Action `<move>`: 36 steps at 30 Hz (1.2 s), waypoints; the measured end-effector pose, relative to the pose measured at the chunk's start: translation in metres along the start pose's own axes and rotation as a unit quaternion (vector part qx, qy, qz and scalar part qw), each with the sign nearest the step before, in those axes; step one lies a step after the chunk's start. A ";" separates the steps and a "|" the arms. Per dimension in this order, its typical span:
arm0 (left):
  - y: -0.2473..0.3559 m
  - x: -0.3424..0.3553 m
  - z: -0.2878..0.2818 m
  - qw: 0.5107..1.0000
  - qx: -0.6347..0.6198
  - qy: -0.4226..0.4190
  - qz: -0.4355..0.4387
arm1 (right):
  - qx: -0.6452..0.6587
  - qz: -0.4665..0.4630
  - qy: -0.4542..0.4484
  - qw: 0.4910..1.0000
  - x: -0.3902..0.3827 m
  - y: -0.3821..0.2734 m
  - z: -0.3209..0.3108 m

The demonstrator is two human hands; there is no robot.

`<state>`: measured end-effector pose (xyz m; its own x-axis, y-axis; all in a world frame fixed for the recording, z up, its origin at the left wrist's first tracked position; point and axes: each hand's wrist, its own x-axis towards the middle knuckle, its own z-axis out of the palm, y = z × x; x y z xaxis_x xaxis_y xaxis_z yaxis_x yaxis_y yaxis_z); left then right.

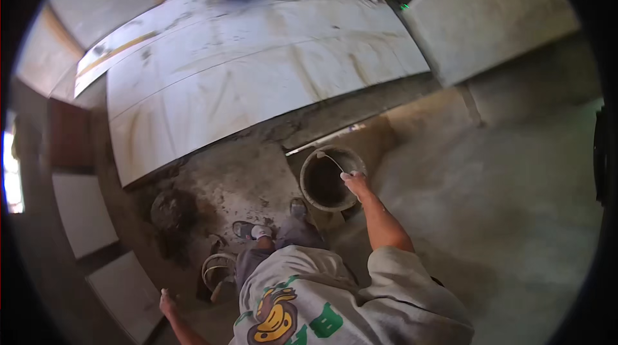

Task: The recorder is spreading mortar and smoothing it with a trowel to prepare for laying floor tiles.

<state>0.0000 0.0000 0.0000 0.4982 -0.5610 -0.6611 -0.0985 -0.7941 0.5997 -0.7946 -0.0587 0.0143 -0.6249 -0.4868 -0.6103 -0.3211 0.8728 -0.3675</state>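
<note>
Bucket (304,184) off near edge of white panel (257,81), toward right corner, thin handle (334,161) grasped in right hand (355,184), left hand (167,304) state unclear; best kept level, pull steady.

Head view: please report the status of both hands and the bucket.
Right hand gripping thin curved piece, handle or tool unclear. Left hand beside pale panel. Bucket upright, inside dark. Dark heap left of feet.

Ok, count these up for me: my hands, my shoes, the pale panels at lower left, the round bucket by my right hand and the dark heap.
Hands: 2, left hand and right hand
Shoes: 2
Pale panels: 2
Round bucket: 1
Dark heap: 1
Total: 8
</note>
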 end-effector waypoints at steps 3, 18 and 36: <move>0.032 0.002 0.080 0.999 -0.027 -0.023 0.037 | 0.031 -0.013 0.047 0.998 0.043 0.056 -0.036; 0.164 -0.109 0.317 0.907 0.323 -0.240 0.125 | 0.069 0.115 0.016 0.991 -0.050 0.270 0.006; 0.216 0.078 0.493 0.837 0.312 -0.327 0.309 | 0.203 0.336 0.214 0.894 -0.023 0.362 -0.039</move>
<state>-0.4070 -0.3304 -0.1442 -0.3709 -0.7558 -0.5395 -0.6958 -0.1585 0.7005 -0.9236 0.2698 -0.0774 -0.8224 0.2775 -0.4966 0.4611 0.8365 -0.2960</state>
